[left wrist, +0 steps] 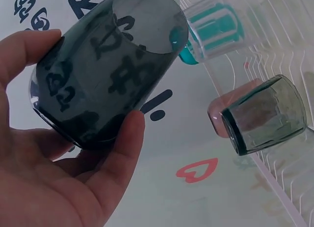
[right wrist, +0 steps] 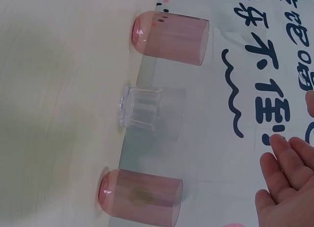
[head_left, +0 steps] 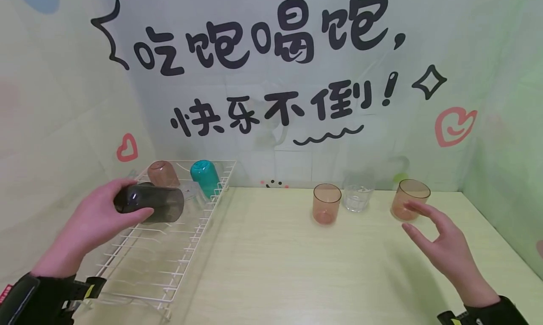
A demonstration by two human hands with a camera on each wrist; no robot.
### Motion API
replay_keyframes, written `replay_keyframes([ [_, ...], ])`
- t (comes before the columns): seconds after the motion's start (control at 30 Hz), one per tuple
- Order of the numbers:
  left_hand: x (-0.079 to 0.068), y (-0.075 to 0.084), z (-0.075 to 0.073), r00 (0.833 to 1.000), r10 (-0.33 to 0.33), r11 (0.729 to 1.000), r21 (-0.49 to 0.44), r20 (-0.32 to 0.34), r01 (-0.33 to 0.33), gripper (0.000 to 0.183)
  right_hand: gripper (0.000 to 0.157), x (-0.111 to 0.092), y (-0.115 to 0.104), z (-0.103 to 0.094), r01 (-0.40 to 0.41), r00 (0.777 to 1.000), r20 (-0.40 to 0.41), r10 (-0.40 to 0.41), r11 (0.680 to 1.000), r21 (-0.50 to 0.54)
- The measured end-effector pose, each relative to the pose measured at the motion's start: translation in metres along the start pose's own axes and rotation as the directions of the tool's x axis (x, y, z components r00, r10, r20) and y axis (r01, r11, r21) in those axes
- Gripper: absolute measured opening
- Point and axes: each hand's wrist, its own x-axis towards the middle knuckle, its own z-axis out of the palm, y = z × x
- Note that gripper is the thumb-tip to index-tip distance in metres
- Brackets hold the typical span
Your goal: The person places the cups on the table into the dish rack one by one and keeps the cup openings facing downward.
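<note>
My left hand [head_left: 95,216] grips a dark grey glass [head_left: 163,203] near its base, thumb on one side and fingers on the other. The glass lies tilted on its side over the white wire rack [head_left: 175,287], mouth to the right. Inside the rack, upside down, are a pink glass [head_left: 163,173], a teal glass [head_left: 205,178] and a clear glass [left wrist: 216,33]; the left wrist view also shows a grey-green glass [left wrist: 267,116]. My right hand [head_left: 451,249], fingers spread and holding nothing, is in front of an amber-pink glass [head_left: 405,202] that stands upright.
Another amber-pink glass [head_left: 326,205] and a ribbed clear glass [head_left: 357,198] stand upright along the back of the pale wooden table [head_left: 305,273]. A printed cloth [head_left: 254,160] closes off the back, with side panels left and right.
</note>
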Motion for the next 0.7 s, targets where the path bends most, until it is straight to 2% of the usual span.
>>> replay_keyframes([
  [0.17, 0.004, -0.01, 0.003, 0.999, -0.011, 0.999, 0.036, 0.052, 0.009, 0.08, 0.051, -0.001, 0.003, 0.001, -0.005, 1.0, 0.004, 0.005, 1.0, -0.002],
  [0.4, 0.005, -0.02, 0.006, 0.993, -0.03, 0.999, 0.038, 0.111, 0.026, 0.071, 0.05, 0.001, 0.007, 0.002, -0.008, 1.0, 0.012, 0.008, 1.0, -0.011],
  [0.7, 0.008, -0.033, 0.006, 0.981, -0.055, 0.992, 0.122, 0.188, 0.032, 0.074, 0.05, 0.001, 0.011, 0.002, -0.021, 1.0, 0.016, 0.021, 1.0, -0.014],
])
